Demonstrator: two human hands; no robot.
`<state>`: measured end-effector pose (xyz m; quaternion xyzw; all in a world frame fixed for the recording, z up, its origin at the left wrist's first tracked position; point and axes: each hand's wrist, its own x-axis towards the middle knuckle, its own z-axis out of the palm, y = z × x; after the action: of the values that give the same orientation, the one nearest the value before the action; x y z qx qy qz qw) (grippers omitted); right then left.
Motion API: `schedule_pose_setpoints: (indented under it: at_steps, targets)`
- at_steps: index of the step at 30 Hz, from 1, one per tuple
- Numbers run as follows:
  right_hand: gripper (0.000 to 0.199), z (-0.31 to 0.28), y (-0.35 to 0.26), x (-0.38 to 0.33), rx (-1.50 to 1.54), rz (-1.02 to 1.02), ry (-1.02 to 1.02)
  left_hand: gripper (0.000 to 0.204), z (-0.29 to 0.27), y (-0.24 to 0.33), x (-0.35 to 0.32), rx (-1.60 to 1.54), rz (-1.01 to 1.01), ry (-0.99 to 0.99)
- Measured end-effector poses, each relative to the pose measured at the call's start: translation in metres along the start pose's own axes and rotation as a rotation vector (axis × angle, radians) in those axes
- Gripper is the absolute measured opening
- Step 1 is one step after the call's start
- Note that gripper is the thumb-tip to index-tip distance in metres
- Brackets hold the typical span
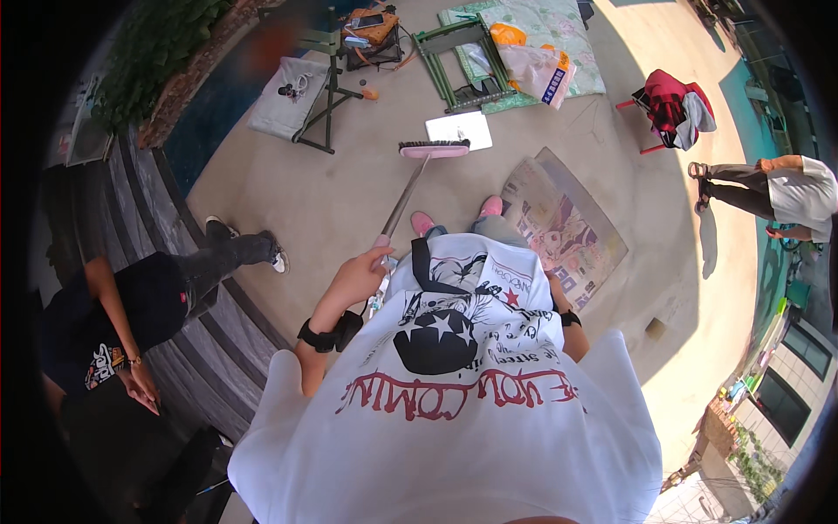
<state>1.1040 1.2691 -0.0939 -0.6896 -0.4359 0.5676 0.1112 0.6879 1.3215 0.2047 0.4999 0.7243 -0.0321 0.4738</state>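
Note:
My left hand (360, 278) is closed around the pink upper end of a broom (403, 203). The metal stick slants away from me to a pink head with dark bristles (435, 150), which lies over the near edge of a flat white sheet-like thing (463, 127). Only a sliver of my right hand (555, 286) shows beside my white shirt; its fingers are hidden. Both my wrists wear black bands. Right of my pink shoes (491, 206) a flattened printed cardboard sheet (572, 231) lies on the ground.
Ahead stand a folding chair (325, 109) with a white cloth, a bag (374, 44), a green folding frame (447, 74), and a plastic bag (541, 70) on a floral mat (583, 57). A red-legged stool (668, 109) holds clothes. People stand left (131, 314) and right (799, 196).

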Motion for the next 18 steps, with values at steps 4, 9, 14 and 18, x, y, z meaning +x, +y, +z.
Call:
schedule_pose_setpoints:
  at_steps: [4, 9, 14, 18]
  targets:
    - [0.032, 0.002, 0.030, -0.017, 0.251, 0.053, 0.015, 0.031, 0.012, 0.034, 0.027, -0.132, 0.187, -0.056]
    - [0.031, -0.013, 0.046, -0.048, 0.380, 0.077, 0.093, 0.030, 0.034, 0.118, 0.024, -0.124, 0.203, -0.234]
    - [0.029, -0.053, 0.047, -0.070, 0.501, 0.086, 0.173, 0.033, 0.055, 0.184, 0.021, 0.030, 0.422, -0.187]
    - [0.025, -0.113, 0.050, -0.054, 0.443, 0.052, 0.359, 0.034, 0.078, 0.271, 0.056, -0.006, 0.416, -0.322]
